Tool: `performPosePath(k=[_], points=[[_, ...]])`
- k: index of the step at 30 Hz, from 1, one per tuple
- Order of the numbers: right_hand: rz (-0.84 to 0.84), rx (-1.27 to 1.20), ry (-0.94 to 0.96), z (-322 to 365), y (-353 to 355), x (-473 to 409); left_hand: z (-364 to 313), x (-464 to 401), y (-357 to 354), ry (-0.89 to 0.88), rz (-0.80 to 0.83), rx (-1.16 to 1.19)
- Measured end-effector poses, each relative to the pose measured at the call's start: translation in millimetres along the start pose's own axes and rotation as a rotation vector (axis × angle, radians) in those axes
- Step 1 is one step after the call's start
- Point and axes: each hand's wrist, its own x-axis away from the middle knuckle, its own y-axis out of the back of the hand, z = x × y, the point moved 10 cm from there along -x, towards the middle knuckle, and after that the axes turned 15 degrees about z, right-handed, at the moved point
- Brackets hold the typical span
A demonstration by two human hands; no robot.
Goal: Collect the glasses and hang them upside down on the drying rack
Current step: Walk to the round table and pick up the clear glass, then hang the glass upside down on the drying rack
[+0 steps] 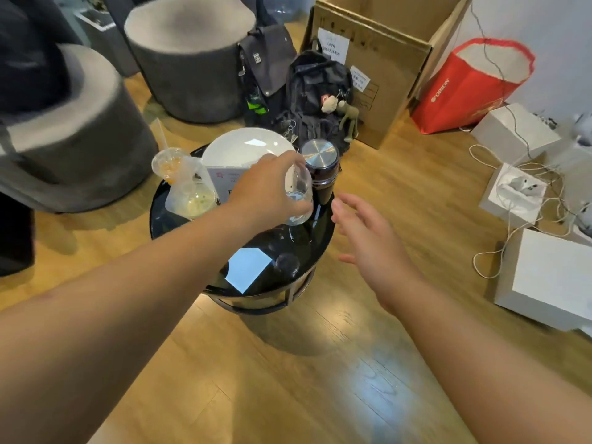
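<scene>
Glass: the left hand [266, 190] holds a clear glass [299, 195] from above, fingers wrapped round its top part. It looks lifted just off the round black worktop [179, 216], but I cannot tell for sure.
Left hand: closed round the glass, holding nothing else.
Right hand [368, 232]: open, fingers spread, holding nothing. It is near the glass, on its right side, not touching it.
How it will handle: glass is hard, smooth and light. It can slip, and it will break if it drops on the wood floor [320, 379]. There may be a little water at the bottom, so tipping it over could spill.
Where to hold: round the wide middle, with fingers all the way round, not by the thin rim.
Close things: a steel-lidded flask [320, 169] stands just behind the glass, and a white plate [243, 149] sits behind the left hand. Mind bumps.
Drying rack: not in view.
</scene>
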Motion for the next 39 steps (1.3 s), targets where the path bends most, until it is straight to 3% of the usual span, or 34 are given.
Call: performPosePath(k=[9,21,30,39], points=[[-0.194,-0.116,0.125,170.2,93.2,68.0,-194.1,42.1,151.0,-0.198,-0.081,-0.049],[-0.334,-0.336,0.191,336.5,254.6,293.2,-522.2,182.8,266.5,-0.541,-0.126,-0.011],[-0.411,-0.773,0.35,328.7,322.5,544.1,-739.4,340.3,247.8,-0.795,-0.045,0.013],[-0.525,-1.033,0.618,234.5,355.0,856.5,-938.4,589.3,117.9,-1.073,0.216,-0.01]])
